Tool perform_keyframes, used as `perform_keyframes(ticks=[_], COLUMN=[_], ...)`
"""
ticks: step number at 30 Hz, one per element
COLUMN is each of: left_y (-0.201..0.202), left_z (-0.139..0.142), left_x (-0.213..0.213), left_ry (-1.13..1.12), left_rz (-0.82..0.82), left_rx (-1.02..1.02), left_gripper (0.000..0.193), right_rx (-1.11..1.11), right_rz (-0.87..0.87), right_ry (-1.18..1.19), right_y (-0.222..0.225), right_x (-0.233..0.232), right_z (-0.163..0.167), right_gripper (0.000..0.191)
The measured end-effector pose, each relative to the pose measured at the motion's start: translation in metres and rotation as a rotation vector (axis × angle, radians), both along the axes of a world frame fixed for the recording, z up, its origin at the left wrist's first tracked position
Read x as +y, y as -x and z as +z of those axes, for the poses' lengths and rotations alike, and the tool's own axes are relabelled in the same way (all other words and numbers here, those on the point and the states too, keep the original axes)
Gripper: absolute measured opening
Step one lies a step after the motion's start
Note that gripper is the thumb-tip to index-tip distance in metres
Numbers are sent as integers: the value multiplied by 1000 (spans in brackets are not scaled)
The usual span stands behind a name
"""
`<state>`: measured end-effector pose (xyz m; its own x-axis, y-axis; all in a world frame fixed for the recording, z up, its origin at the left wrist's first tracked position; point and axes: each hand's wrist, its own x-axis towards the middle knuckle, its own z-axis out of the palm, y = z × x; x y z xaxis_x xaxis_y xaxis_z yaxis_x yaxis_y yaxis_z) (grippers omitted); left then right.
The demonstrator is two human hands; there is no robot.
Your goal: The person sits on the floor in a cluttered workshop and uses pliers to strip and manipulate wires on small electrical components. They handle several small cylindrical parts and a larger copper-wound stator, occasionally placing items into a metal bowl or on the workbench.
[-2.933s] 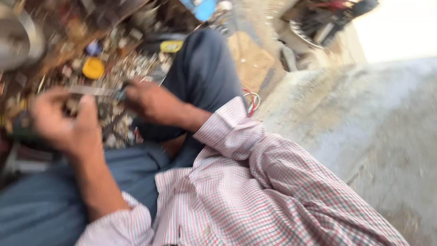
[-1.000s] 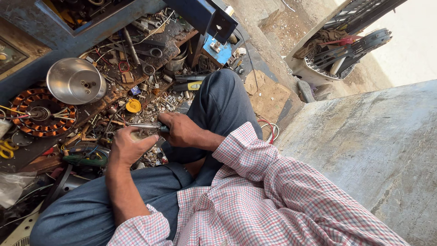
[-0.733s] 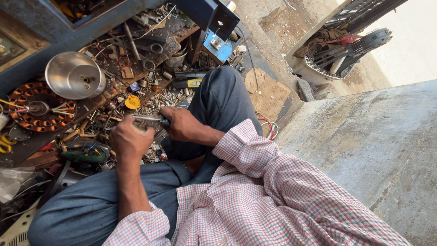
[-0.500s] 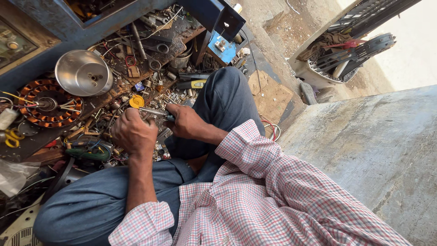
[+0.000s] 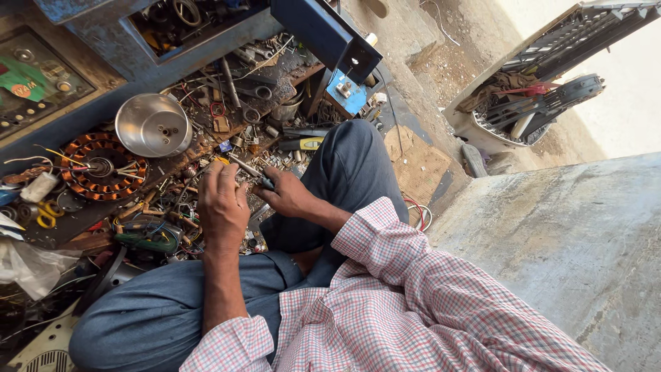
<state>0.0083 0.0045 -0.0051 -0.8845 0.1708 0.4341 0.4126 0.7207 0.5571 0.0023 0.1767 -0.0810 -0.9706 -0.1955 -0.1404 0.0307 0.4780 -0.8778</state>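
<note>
I sit cross-legged in blue trousers and a checked shirt. My left hand (image 5: 224, 203) and my right hand (image 5: 286, 196) meet over my lap, above a litter of metal parts. My right hand grips the dark handle of a thin screwdriver (image 5: 249, 172), whose metal shaft runs up and left past the fingers of my left hand. My left hand is closed at the shaft, and what it pinches is hidden behind its fingers.
A steel bowl (image 5: 153, 125) and a copper-wound motor stator (image 5: 103, 167) lie at the left. Yellow-handled scissors (image 5: 45, 214) and a green tool body (image 5: 147, 238) lie nearby. A blue metal cabinet (image 5: 206, 34) stands behind, a concrete slab (image 5: 564, 248) on the right.
Both hands stay together on the screwdriver and have barely moved. The view has steadied and shifted slightly, showing more of the parts on the floor.
</note>
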Motion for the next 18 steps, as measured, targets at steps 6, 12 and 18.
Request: perform_keyframes(ticks=[6, 12, 18], left_y=[2, 11, 3], left_z=[-9, -28, -26], left_x=[1, -40, -41], left_ry=[-272, -1404, -1726], left_rz=[130, 249, 120], left_rx=[18, -221, -497], left_gripper=[46, 18, 16], right_rx=[4, -206, 75], right_rz=[-10, -98, -225], right_ry=[32, 76, 137], right_y=[10, 15, 47], right_x=[2, 13, 34], right_z=[-34, -21, 42], right_gripper=[33, 39, 41])
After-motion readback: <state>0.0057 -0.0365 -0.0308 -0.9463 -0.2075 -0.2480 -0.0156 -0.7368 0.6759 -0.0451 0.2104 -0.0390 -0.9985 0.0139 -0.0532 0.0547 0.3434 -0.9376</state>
